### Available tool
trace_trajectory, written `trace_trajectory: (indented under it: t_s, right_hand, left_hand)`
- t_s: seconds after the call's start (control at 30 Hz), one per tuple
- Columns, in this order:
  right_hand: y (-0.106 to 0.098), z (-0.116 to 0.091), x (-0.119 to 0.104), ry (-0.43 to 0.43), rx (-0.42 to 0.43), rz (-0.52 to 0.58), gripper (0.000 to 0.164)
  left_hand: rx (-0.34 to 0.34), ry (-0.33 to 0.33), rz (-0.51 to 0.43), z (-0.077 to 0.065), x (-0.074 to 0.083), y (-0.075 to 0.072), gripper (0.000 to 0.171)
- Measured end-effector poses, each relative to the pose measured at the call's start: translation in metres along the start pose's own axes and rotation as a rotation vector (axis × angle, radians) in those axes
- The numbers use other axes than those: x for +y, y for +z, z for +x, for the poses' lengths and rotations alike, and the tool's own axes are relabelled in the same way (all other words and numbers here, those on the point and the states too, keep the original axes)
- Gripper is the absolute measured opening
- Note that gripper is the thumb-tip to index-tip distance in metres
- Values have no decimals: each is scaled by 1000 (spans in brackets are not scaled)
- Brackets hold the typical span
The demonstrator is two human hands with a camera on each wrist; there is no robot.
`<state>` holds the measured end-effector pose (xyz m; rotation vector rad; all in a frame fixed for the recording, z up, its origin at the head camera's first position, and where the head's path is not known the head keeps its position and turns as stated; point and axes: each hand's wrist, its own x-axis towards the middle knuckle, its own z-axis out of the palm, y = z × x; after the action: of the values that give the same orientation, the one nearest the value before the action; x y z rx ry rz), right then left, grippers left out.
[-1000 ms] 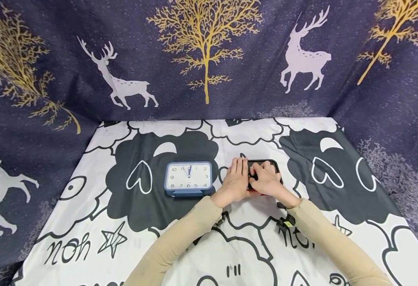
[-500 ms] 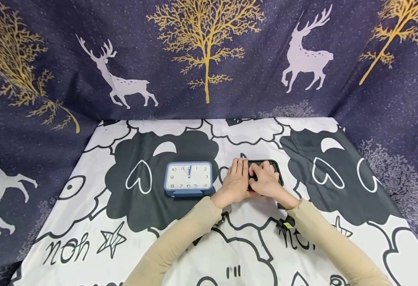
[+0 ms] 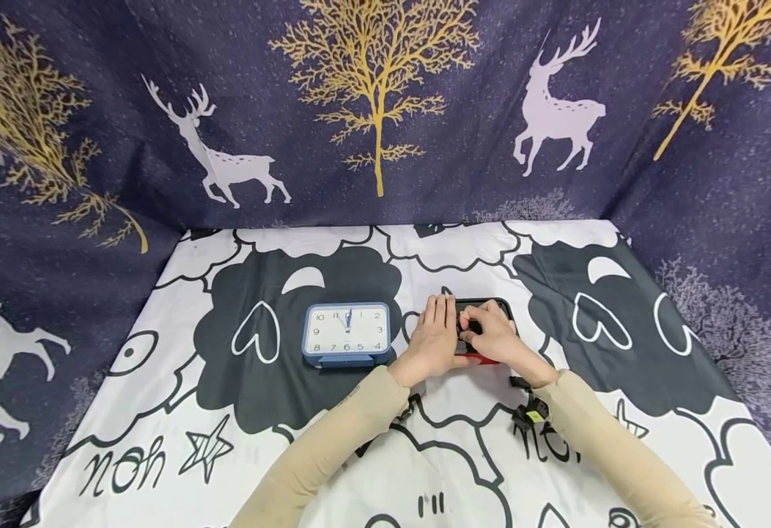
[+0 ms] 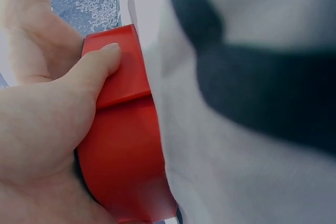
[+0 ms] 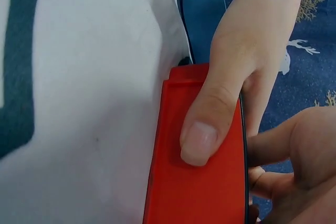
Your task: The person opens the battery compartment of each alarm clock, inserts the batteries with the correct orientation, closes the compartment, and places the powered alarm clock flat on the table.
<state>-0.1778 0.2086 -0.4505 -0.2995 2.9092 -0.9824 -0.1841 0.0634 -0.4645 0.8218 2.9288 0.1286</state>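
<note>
A red clock (image 3: 487,360) with a black back lies back side up on the cloth, right of the blue clock (image 3: 347,334). My left hand (image 3: 433,341) holds its left part, long fingers straight across the back. The left thumb (image 4: 100,69) presses the red side wall, which has a raised bar. Over the back, my right hand (image 3: 494,334) has thumb and index finger curled together, pinching at a small dark part whose shape they hide. The right wrist view shows these right fingertips (image 5: 262,179) close against the back's edge.
The blue clock stands face forward beside my left wrist. A black-and-white patterned cloth (image 3: 227,477) covers the table. Dark curtains (image 3: 333,161) with deer and trees hang behind and at both sides. Dark wrist gear (image 3: 529,414) sits under the right forearm.
My right thumb and index finger have shifted slightly at the back of the red clock. More of its red side shows now. My left hand and the blue clock stay in place.
</note>
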Motion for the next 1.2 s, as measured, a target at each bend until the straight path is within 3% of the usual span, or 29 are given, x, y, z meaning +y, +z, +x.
trace_trajectory:
  t_s: [0.4, 0.77, 1.2]
  right_hand:
    - [4, -9, 6, -118, 69, -23, 12]
    - [-7, -16, 13, -144, -28, 43, 8]
    - [-15, -33, 19, -251, -13, 3, 16]
  left_hand:
    - [-8, -19, -4, 0, 2, -1, 117]
    - [-21, -26, -22, 1, 3, -2, 119]
    - [-2, -34, -47, 1, 3, 1, 121]
